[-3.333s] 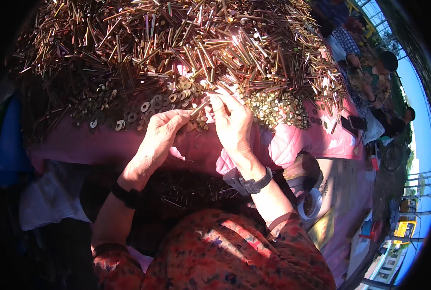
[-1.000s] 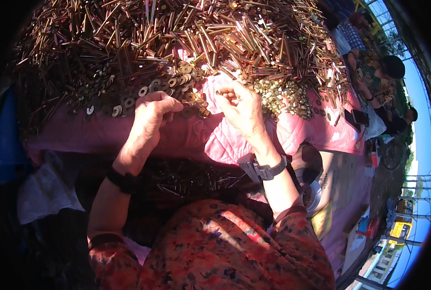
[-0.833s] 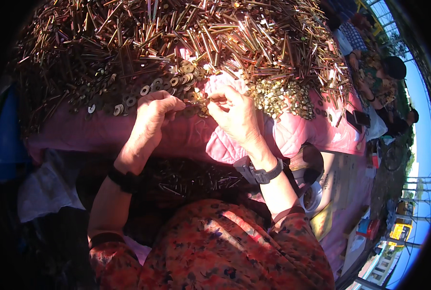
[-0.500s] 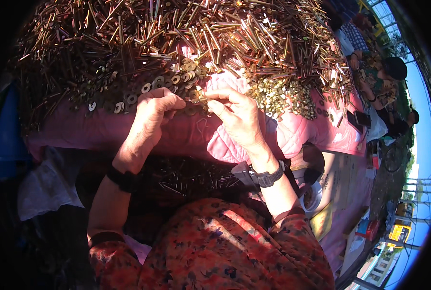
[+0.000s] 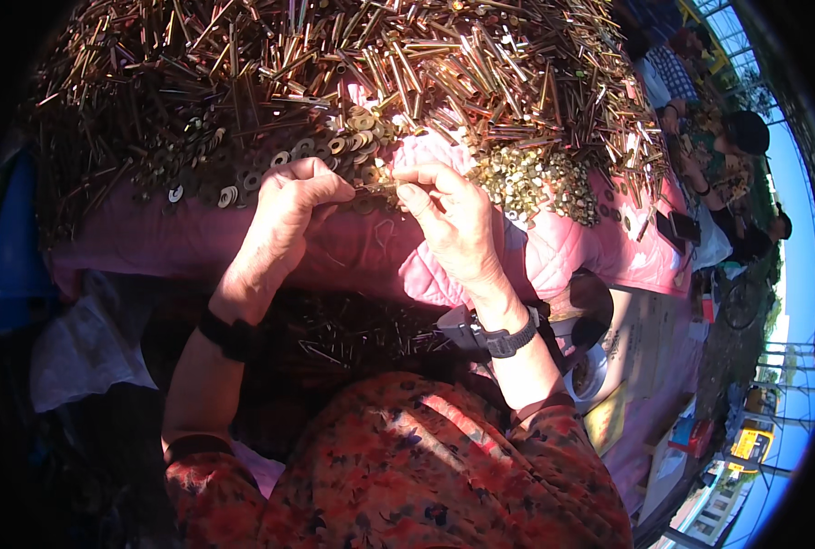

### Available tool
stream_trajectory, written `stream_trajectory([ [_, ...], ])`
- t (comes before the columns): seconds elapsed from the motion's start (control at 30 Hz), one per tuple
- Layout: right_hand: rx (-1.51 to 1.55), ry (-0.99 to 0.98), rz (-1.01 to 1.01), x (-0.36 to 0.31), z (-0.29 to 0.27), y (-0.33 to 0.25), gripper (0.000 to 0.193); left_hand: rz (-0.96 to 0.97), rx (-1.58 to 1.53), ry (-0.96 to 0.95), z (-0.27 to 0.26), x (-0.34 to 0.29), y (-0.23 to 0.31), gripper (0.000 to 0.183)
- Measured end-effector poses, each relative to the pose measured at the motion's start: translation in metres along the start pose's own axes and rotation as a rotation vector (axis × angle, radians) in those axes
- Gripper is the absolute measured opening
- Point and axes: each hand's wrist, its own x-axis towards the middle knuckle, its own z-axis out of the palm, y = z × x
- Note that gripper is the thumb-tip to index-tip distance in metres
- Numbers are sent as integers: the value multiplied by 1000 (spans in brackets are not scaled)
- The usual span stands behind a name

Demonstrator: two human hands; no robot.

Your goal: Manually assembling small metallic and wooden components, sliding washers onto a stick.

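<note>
My left hand (image 5: 289, 206) is closed, thumb and forefinger pinching one end of a thin brass-coloured metal rod (image 5: 372, 188). At the rod's other end, the fingertips of my right hand (image 5: 449, 215) are pinched together. The rod lies roughly level between the hands, and its ends are hidden by the fingers. Both hands hover over the near edge of a pink quilted cloth (image 5: 334, 242). Just beyond them are flat round washers (image 5: 362, 137). Right of my right hand spreads a heap of small shiny nuts (image 5: 540, 183).
A large pile of metal tubes and rods (image 5: 334, 55) covers the far part of the cloth. A dark phone-like object (image 5: 685, 226) lies at the right edge. Below are a white bowl (image 5: 588, 371) and a pale plastic bag (image 5: 92, 357). Other people (image 5: 746, 133) sit at the far right.
Both hands have shifted very slightly to the right. The pinch on the rod stays, and the right hand's fingers have adjusted a little around its end.
</note>
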Motion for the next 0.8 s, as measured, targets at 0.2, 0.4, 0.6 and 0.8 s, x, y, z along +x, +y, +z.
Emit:
stream_trajectory([
  [0.2,-239,-172,214,5,-7,-4,18,190,79,-102,-5,3,-7,13],
  [0.4,-140,48,-200,4,5,-5,35,106,52,-90,-5,2,-3,15],
  [0.6,-223,-164,278,7,-1,-5,24,73,77,-85,-6,0,-6,13],
  [0.8,-228,29,-240,1,-2,1,34,36,65,-99,-8,0,-3,8],
])
